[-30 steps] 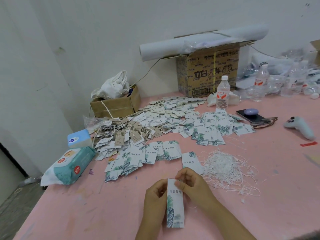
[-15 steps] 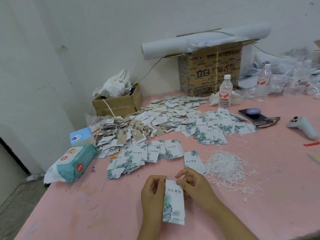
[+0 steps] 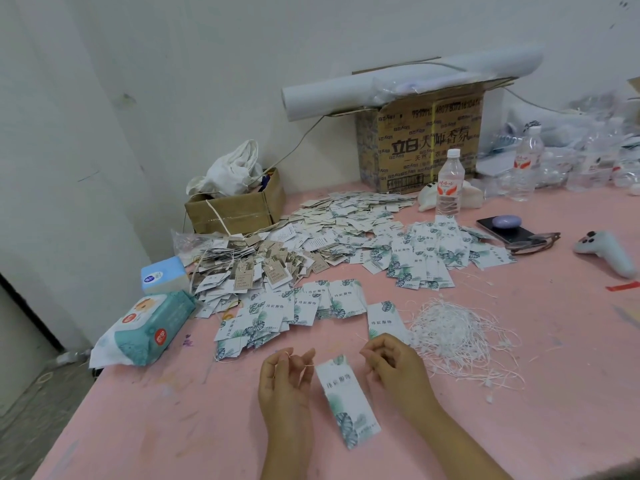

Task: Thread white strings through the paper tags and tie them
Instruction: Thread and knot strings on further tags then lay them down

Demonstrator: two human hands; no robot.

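Observation:
A white paper tag with green leaf print (image 3: 348, 400) sits tilted between my two hands, low over the pink table (image 3: 519, 393). A thin white string (image 3: 304, 364) runs from the tag's top end to my left hand (image 3: 285, 382), which pinches it with curled fingers. My right hand (image 3: 393, 367) is to the right of the tag's top, fingers curled as if pinching the other end; that end is barely visible. A loose pile of white strings (image 3: 457, 332) lies right of my right hand. One single tag (image 3: 384, 320) lies just beyond it.
A row of leaf-print tags (image 3: 304, 308) and larger heaps of tags (image 3: 346, 230) cover the table's middle. A wipes pack (image 3: 149, 327) and tissue box (image 3: 162, 275) sit left. Cardboard boxes (image 3: 426, 147), a water bottle (image 3: 449, 183), a phone (image 3: 505, 230) and a controller (image 3: 606, 252) stand behind and right.
My hands have drawn apart from the tag's top, the left moving left and the right moving right, stretching the string. The tag now tilts with its lower end to the right.

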